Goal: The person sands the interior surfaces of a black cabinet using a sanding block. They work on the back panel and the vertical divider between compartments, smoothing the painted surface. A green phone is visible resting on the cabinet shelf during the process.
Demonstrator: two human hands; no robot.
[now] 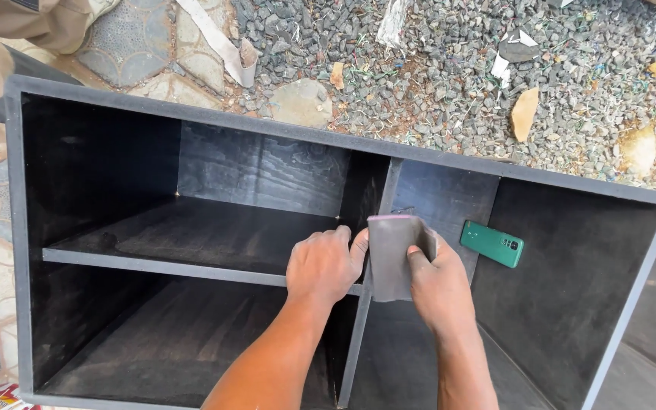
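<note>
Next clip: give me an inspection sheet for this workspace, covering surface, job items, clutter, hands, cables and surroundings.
Surface: black-painted wooden cabinet lying on its back, open compartments facing up, wood grain visible.
Job's things: grey sandpaper sheet folded over the upright divider where it meets the shelf.
Clutter: green phone lying inside the middle compartment.
Hands: left hand rests on the shelf edge, thumb touching the sandpaper; right hand grips the sandpaper.
Cables: nothing seen.
Surroundings: grey gravel with wood chips and scraps beyond the cabinet; patterned paving at upper left; another person's tan clothing in the corner.
</note>
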